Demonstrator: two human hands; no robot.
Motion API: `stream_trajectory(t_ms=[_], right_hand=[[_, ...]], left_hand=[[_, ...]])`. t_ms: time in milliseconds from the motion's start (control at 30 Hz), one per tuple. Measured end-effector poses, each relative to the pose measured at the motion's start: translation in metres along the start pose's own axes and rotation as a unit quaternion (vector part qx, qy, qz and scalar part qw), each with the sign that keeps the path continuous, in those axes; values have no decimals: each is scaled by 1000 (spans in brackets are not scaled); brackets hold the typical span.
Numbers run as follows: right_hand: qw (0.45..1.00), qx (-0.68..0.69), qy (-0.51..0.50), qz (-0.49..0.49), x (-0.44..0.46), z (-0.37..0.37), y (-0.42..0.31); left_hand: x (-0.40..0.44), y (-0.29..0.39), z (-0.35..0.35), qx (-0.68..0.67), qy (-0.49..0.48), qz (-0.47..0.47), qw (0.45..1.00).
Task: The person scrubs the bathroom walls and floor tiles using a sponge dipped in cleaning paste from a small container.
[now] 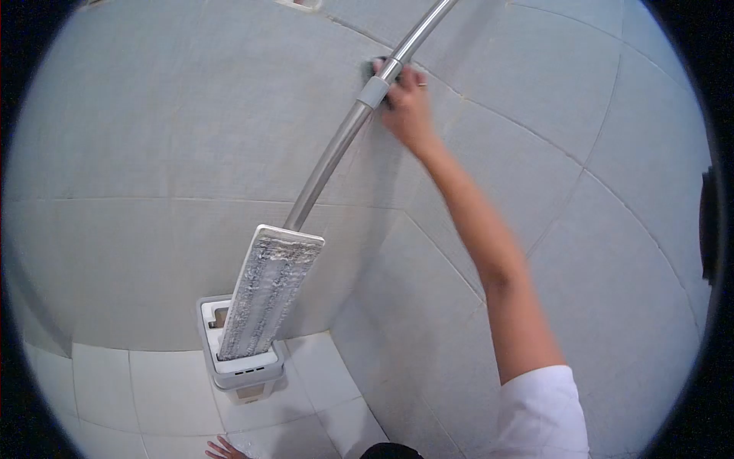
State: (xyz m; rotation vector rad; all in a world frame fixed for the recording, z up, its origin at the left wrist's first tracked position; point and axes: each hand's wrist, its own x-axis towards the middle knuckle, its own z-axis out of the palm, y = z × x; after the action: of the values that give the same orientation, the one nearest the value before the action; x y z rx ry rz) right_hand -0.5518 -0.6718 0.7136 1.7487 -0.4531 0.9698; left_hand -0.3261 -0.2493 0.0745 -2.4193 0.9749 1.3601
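Observation:
My right hand [409,111] is at the tiled wall near the corner, its fingers closed round a dark greenish pad [368,73]. Motion blur and the pole hide much of the pad, so its exact kind does not show. Crossing in front of the fingers is the metal pole [329,157] of a flat mop. The mop's grey striped cloth head [271,294] leans upright in a white and grey bucket [243,375]. Low at the bottom edge my left hand [222,448] shows only its spread fingers, apart from the bucket, with nothing visible in them.
Large grey wall tiles [145,138] meet at a corner behind the pole. White floor tiles [172,390] lie under the bucket. A dark object [709,226] stands at the far right edge, and a small pale fixture [302,4] is cut off at the top.

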Motion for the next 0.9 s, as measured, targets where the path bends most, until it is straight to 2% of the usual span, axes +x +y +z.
stream_trajectory(t_ms=[33, 67, 100, 167, 200, 267, 300, 367, 400, 433, 500, 533, 567, 633, 700, 767, 800, 867, 900], right_hand=[[999, -22, -14, -29, -12, -11, 21], [994, -76, -14, 74, -22, -6, 59], [994, -76, -14, 72, -16, -5, 61], [944, -95, -53, 310, -3, 4, 60], [945, -93, -52, 309, 5, 8, 42], [992, 1, -19, 125, 20, 15, -6], [992, -1, -19, 128, 17, 12, 6], [997, -72, 9, 20, 16, 0, 31], [982, -49, -15, 184, 15, -2, 32], [981, -52, -18, 184, 17, -2, 32], [958, -100, -69, 261, 30, 0, 27], [968, -132, -43, 207, 26, 1, 14], [968, -138, -43, 203, 14, -8, 3], [984, -75, -162, -22, -9, -22, -8], [926, -166, -323, -103, -6, -60, 51], [841, -369, -392, -50, 13, -106, 91], [837, -375, -396, -55, 12, -118, 106], [821, -453, -285, -200, 10, -134, 127], [818, -455, -285, -207, 2, -129, 122]], left_hand=[[-2, -3, -2, -7, -3, 6, 1000], [-4, -2, -4, -18, -7, 14, 1000], [-5, -1, -3, -19, -9, 15, 1000], [-5, 6, -3, 13, -1, -23, 1000], [-11, 8, -5, 10, -1, -23, 1000], [-23, 13, -14, 16, -4, -22, 1000], [-24, 15, -14, 19, -2, -22, 1000], [-24, 15, -12, 37, -6, -41, 998], [-22, 16, -8, 38, -8, -37, 999], [-18, 10, -7, 31, -10, -29, 999], [-14, 4, -2, 23, -15, -18, 999], [-12, 4, -1, 26, -7, -17, 1000], [-10, 5, -2, 30, 2, -14, 999], [-5, 1, 0, 26, 5, -11, 1000], [-7, -1, 2, 24, -1, -10, 1000], [-11, 1, -3, 13, 5, -3, 1000], [-5, 4, 2, 37, 15, -32, 999], [7, 8, 8, 47, 17, -36, 998], [11, 6, 12, 55, 23, -48, 997]])
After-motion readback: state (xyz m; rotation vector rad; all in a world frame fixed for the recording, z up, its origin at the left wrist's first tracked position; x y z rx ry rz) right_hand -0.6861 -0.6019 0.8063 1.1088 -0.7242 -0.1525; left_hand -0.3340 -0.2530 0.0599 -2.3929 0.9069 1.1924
